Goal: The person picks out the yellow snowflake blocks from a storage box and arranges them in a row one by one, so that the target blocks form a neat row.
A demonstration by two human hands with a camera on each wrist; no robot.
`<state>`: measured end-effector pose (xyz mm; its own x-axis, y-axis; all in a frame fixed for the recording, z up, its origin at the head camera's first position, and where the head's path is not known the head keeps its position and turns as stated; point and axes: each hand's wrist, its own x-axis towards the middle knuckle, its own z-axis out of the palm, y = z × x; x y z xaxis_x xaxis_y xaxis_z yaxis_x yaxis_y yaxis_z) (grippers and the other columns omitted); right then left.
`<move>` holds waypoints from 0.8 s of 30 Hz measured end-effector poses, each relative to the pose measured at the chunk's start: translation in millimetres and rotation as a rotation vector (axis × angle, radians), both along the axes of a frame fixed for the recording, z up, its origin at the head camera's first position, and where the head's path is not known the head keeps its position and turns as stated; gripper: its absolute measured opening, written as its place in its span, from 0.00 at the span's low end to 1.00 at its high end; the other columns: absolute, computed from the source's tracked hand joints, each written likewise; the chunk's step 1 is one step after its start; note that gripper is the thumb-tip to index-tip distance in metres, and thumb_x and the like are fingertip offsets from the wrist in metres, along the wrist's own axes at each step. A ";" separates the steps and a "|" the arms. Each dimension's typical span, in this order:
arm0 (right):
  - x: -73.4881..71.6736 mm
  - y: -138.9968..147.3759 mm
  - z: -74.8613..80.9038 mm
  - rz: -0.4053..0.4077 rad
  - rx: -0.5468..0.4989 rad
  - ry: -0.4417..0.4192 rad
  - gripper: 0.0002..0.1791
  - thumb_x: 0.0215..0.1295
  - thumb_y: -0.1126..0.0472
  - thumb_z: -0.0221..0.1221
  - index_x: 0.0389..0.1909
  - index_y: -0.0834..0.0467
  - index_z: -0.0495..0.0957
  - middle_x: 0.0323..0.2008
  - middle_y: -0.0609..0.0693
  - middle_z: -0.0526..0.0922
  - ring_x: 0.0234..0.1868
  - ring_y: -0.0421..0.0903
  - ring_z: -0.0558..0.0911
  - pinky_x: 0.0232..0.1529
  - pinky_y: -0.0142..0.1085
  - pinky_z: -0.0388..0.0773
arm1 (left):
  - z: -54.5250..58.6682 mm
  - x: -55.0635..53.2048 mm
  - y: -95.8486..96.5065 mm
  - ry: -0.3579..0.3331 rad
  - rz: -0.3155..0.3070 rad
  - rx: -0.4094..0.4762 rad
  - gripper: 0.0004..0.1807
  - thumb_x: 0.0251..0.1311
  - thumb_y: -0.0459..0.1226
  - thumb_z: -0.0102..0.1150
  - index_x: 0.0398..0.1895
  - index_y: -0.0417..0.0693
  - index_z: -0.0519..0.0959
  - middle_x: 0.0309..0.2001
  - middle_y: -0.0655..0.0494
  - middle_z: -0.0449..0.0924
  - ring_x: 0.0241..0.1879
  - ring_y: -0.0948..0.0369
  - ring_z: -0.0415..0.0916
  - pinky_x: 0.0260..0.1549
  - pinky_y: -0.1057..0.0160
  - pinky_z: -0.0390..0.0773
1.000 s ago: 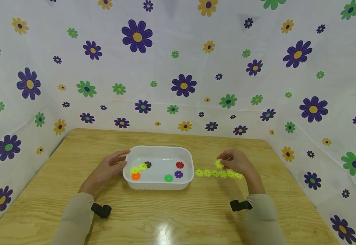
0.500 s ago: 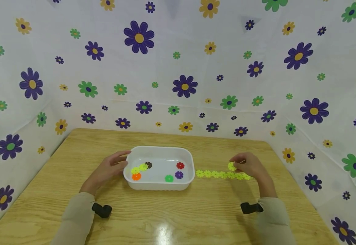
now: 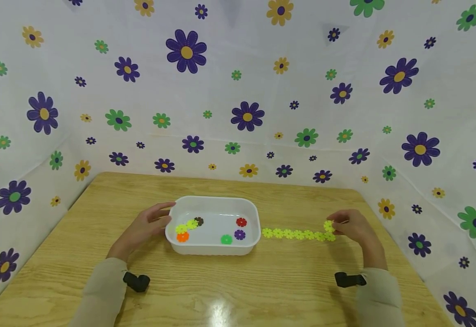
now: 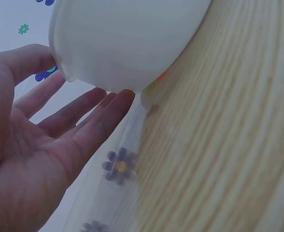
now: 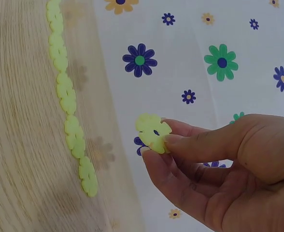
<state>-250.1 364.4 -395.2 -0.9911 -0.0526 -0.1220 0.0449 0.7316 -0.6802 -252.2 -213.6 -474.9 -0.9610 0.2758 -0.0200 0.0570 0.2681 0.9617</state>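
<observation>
In the head view, I had the white tray (image 3: 213, 249) left of centre, the left hand (image 3: 144, 225) at its left end, fingers loosely extended against the wall and gripping nothing. Two yellow pieces (image 3: 186, 226) and an orange piece (image 3: 182, 236) lay in the tray's left part. At centre right, the right hand (image 3: 355, 227) pinched a yellow flower piece (image 3: 328, 226) just above the right end of the yellow row (image 3: 298, 234), which lay on the wooden table (image 3: 205, 290).

My left wrist view showed those extended fingers at upper left, tips at the tray's edge.

In the right wrist view, the pinched piece sat near the centre between thumb and fingertips, the row's near end lower left of it, clearly apart.
</observation>
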 end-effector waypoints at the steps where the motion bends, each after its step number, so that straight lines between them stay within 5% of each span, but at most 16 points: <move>1: 0.1 1.9 -0.1 -0.006 -0.003 -0.002 0.16 0.73 0.73 0.54 0.57 0.77 0.76 0.44 0.67 0.81 0.39 0.50 0.86 0.44 0.42 0.90 | 0.0 0.0 0.0 0.001 0.000 0.000 0.31 0.77 0.43 0.54 0.79 0.52 0.62 0.78 0.37 0.61 0.74 0.36 0.65 0.65 0.49 0.79; 24: -4.4 27.0 -15.1 -0.071 0.003 -0.064 0.17 0.73 0.73 0.54 0.58 0.78 0.75 0.50 0.74 0.79 0.42 0.50 0.87 0.46 0.44 0.90 | 0.5 1.3 0.0 -0.009 0.003 -0.011 0.32 0.77 0.44 0.55 0.80 0.52 0.61 0.78 0.37 0.61 0.73 0.36 0.66 0.66 0.47 0.79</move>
